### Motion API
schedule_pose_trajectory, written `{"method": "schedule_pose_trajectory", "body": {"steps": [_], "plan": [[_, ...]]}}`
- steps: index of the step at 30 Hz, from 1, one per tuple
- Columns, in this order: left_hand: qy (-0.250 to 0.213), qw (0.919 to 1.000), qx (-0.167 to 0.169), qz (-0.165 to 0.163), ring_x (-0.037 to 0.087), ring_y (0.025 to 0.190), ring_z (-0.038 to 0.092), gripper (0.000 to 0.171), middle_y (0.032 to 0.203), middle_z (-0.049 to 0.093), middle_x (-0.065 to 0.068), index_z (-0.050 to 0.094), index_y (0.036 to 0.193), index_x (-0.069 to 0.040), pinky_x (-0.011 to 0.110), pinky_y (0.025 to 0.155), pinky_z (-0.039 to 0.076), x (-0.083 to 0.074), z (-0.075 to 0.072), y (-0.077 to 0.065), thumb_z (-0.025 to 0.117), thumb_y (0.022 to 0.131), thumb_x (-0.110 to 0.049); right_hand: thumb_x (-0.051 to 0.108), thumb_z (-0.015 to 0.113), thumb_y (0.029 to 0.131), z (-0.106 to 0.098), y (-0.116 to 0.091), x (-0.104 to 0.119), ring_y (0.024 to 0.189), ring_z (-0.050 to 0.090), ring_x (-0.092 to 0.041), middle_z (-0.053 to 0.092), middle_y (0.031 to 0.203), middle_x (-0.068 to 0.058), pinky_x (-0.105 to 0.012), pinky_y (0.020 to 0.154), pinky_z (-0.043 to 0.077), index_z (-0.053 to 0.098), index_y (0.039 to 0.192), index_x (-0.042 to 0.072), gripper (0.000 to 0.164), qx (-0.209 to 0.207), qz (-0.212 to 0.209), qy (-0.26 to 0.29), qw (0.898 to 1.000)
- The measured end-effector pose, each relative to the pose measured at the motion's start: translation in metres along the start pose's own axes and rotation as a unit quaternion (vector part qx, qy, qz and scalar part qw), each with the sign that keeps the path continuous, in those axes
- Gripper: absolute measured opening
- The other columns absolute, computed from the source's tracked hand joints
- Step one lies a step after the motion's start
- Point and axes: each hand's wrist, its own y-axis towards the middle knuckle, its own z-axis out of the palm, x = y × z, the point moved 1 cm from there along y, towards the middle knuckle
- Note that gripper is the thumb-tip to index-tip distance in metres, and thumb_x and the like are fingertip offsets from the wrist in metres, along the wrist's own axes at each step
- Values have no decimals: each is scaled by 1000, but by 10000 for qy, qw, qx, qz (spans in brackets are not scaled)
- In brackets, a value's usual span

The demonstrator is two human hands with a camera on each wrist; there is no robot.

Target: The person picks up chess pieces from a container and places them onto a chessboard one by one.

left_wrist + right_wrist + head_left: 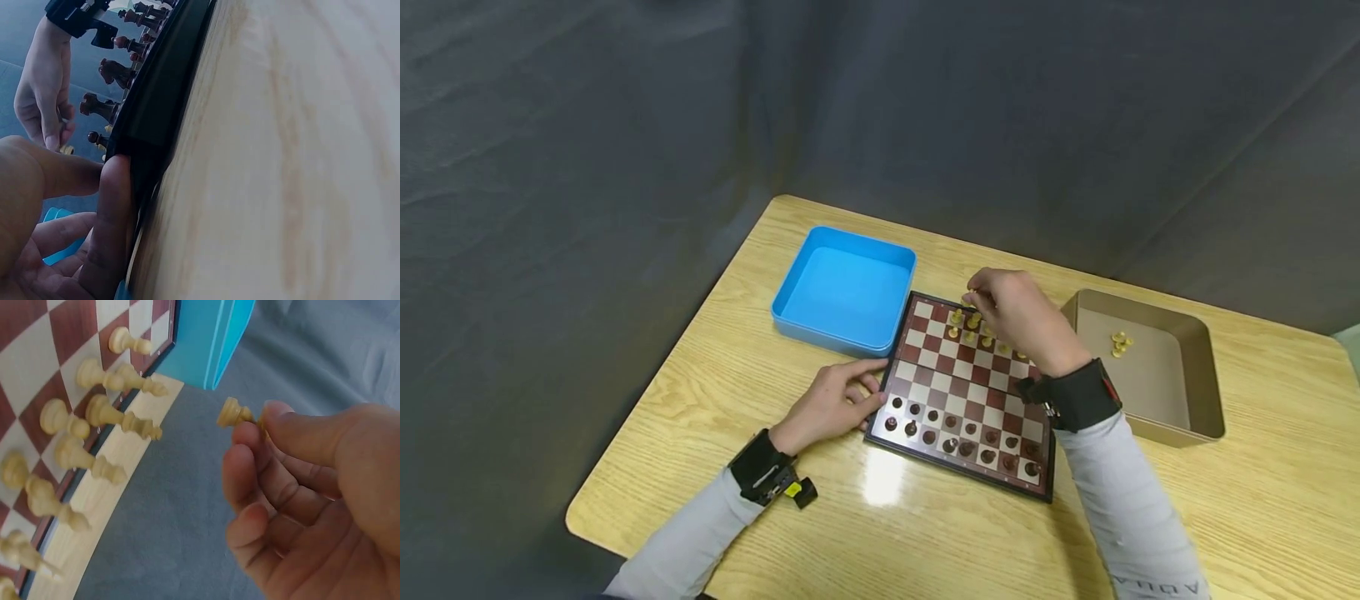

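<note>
A brown-and-white chessboard (951,379) lies on the table, dark chessmen (966,450) standing on its near side and pale yellow ones (103,412) along the far side. My left hand (835,396) holds the board's left edge with thumb and fingers; in the left wrist view they meet at its black rim (147,125). Above the far edge, my right hand (1018,312) pinches a pale yellow chess piece (231,412) between thumb and fingertips. The piece's base points outward, and the fingers cover its top, so its exact kind is hidden.
A blue square box (842,337) stands beside the board's far left corner. On the right, a tan box (1206,375) contains several pale yellow chessmen (1120,343). The wooden table (700,408) ends at a dark curtain (1000,150) behind.
</note>
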Motion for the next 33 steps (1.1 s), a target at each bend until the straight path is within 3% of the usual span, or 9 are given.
{"method": "schedule_pose_trajectory", "body": {"steps": [16, 33], "plan": [[31, 10000, 63, -54, 15, 61, 72, 57, 106, 72, 6, 55, 155, -5, 30, 52, 61, -4, 9, 5, 72, 101, -10, 5, 60, 108, 12, 10, -7, 86, 65, -29, 71, 107, -19, -42, 72, 56, 70, 116, -3, 15, 33, -39, -195, 9998], [164, 9998, 93, -31, 13, 61, 72, 57, 106, 73, 4, 54, 155, -6, 27, 50, 58, -6, 12, 7, 72, 102, -12, 5, 67, 105, 26, 17, -17, 74, 64, -22, 75, 103, -15, -35, 62, 55, 75, 113, 1, 13, 374, 113, -117, 9992]]}}
